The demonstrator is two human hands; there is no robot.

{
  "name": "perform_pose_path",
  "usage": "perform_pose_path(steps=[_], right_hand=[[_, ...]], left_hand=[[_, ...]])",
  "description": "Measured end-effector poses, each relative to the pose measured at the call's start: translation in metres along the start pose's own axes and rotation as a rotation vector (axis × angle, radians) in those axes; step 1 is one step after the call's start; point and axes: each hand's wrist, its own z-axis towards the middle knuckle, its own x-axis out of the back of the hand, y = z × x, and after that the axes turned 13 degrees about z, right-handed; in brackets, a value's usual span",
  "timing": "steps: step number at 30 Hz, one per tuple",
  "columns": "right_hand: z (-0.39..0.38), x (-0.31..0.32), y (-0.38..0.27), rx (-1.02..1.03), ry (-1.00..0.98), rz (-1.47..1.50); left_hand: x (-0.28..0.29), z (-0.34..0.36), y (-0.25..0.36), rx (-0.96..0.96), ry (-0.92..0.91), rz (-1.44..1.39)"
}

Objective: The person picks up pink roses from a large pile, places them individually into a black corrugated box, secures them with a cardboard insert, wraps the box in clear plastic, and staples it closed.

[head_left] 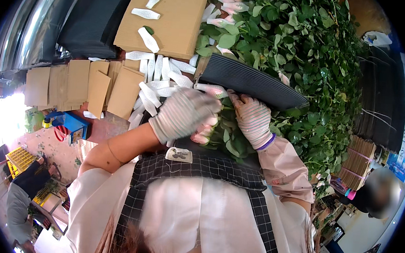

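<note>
My gloved left hand (184, 113) reaches over a cluster of pale pink roses (204, 130); its fingers are smeared by motion. Just beyond its fingertips lies a rose in a white mesh sleeve (212, 90). My gloved right hand (252, 119) is closed, fingers bent at the lower edge of a tilted black corrugated sheet (252, 83); what they grip is hidden. Green rose leaves (236, 140) show between my hands. Loose white mesh sleeves (158, 68) lie in a pile past my left hand.
Leafy rose stems (302, 44) heap up at the far right. Brown corrugated cardboard (165, 16) and a black sheet stack (97, 18) lie at the far left. Small cardboard pieces (69, 84) stand nearer, by a blue box (73, 126). Another person (21, 203) is at lower left.
</note>
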Motion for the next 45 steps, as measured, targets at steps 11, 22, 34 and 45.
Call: perform_pose_path(steps=[11, 22, 34, 45], right_hand=[[0.003, -0.003, 0.002, 0.011, 0.06, 0.024], [-0.001, -0.005, 0.007, 0.023, 0.056, 0.054], [0.005, 0.015, -0.004, -0.019, -0.204, -0.175], [0.001, 0.082, -0.041, 0.004, -0.16, 0.111]], left_hand=[[-0.03, 0.005, -0.046, 0.118, 0.383, 0.294], [0.033, -0.024, -0.048, 0.312, 0.404, 0.015], [0.012, 0.006, -0.003, 0.157, -0.224, 0.114], [0.013, -0.026, -0.019, 0.337, 0.252, -0.176]])
